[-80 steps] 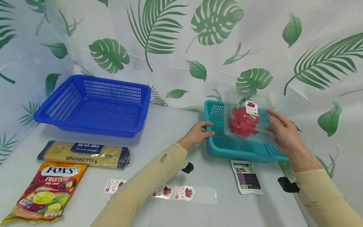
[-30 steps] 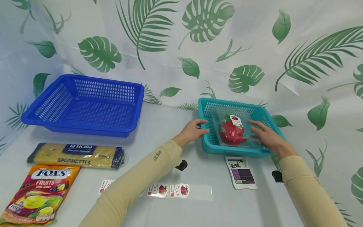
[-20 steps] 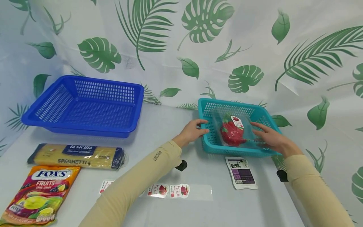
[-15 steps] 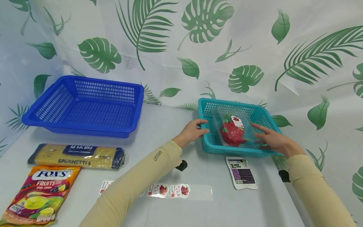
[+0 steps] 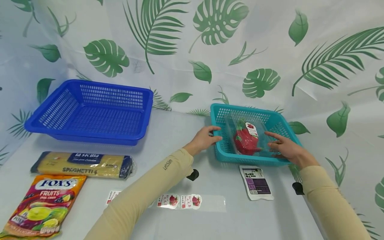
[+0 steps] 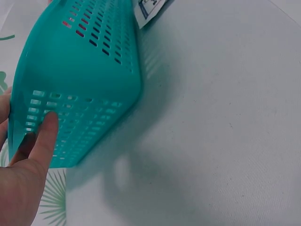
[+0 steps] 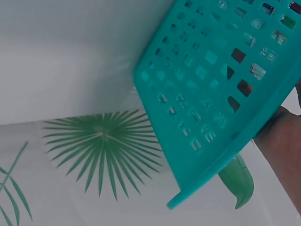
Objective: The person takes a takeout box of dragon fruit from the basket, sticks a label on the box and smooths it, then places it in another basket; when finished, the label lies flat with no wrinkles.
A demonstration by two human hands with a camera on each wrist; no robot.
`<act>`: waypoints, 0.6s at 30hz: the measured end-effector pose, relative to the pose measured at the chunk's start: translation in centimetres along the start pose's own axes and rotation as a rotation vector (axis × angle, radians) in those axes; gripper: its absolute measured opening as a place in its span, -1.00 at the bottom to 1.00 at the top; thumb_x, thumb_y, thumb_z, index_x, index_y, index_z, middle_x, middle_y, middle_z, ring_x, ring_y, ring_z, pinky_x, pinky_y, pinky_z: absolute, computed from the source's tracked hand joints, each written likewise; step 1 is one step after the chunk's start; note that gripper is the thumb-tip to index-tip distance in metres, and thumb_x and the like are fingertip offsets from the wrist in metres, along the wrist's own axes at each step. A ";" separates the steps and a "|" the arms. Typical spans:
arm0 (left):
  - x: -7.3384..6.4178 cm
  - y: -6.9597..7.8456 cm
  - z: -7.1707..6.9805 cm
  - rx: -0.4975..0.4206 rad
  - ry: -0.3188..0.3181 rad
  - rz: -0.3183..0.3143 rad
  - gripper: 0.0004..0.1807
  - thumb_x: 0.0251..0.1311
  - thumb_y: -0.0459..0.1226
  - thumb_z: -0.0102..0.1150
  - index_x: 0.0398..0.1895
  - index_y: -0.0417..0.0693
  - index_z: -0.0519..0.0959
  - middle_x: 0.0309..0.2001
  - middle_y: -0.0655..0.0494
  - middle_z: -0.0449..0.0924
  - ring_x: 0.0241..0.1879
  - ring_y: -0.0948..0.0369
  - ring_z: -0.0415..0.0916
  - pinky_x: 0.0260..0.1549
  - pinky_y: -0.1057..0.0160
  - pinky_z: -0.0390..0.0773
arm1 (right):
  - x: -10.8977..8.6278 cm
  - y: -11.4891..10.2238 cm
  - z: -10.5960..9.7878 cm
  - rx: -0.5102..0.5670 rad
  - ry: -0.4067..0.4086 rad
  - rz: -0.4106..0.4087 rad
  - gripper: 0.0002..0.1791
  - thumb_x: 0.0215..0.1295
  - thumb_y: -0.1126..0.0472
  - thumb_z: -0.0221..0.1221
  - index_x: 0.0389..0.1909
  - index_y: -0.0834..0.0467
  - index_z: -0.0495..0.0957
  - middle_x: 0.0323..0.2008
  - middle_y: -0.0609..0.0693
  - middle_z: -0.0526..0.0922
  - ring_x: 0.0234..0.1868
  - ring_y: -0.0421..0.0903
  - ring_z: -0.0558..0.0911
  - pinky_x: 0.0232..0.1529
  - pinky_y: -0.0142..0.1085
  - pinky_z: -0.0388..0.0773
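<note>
A clear plastic box holding a red dragon fruit (image 5: 246, 140), with a white label on its lid, lies in the teal basket (image 5: 232, 159) in the head view. My left hand (image 5: 201, 140) grips the basket's left rim. In the left wrist view the thumb of the left hand (image 6: 26, 174) presses the outer wall while the other fingers pass over the rim. My right hand (image 5: 285, 147) reaches over the basket's front right side, fingers loosely bent beside the box's right edge. In the right wrist view the basket wall (image 7: 188, 99) hides most of this hand.
A blue basket (image 5: 102, 116) stands at the back left. In front of it lie a spaghetti pack (image 5: 81, 164) and a candy bag (image 5: 45, 203). A white and purple packet (image 5: 256, 183) is before the teal basket. A label strip (image 5: 192, 202) lies under the left arm.
The clear box with the dragon fruit has come down into the teal basket. The right hand has let go of it and drawn slightly away. The left hand has kept its grip.
</note>
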State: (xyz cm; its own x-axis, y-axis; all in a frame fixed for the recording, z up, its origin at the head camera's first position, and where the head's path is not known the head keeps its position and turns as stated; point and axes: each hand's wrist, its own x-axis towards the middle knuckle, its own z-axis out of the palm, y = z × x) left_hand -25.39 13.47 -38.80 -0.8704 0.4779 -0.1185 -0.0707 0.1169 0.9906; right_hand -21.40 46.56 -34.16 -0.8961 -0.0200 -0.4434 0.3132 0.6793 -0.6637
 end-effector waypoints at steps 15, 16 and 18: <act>-0.1 0.2 0.0 0.000 0.008 -0.008 -0.51 0.34 -0.28 0.18 0.33 -0.01 0.43 0.02 -0.02 0.45 -0.13 0.14 0.54 0.06 0.07 0.53 | -0.2 0.1 0.2 0.022 0.013 -0.034 -0.31 0.58 0.13 -0.14 0.57 0.07 -0.23 0.40 0.52 -0.10 0.34 0.48 0.14 0.16 0.12 0.41; -0.2 0.2 0.0 0.001 0.007 -0.010 -0.51 0.34 -0.28 0.17 0.33 -0.01 0.43 0.02 -0.02 0.45 -0.12 0.14 0.54 0.05 0.08 0.53 | -0.2 0.1 0.2 0.021 0.013 -0.032 -0.31 0.58 0.13 -0.14 0.57 0.07 -0.23 0.40 0.52 -0.10 0.34 0.48 0.14 0.16 0.12 0.40; -0.2 0.3 0.0 0.004 0.008 -0.012 -0.51 0.34 -0.27 0.17 0.33 -0.01 0.42 0.02 -0.01 0.45 -0.12 0.14 0.54 0.05 0.09 0.53 | -0.2 0.1 0.3 0.016 0.013 -0.029 -0.31 0.58 0.13 -0.14 0.57 0.07 -0.23 0.40 0.52 -0.10 0.34 0.47 0.14 0.18 0.14 0.38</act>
State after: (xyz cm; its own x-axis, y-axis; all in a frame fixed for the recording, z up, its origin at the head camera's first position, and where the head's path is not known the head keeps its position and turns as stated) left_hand -25.21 13.37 -38.48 -0.8733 0.4695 -0.1301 -0.0795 0.1261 0.9888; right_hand -21.09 46.43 -34.27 -0.9088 -0.0303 -0.4162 0.2919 0.6666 -0.6859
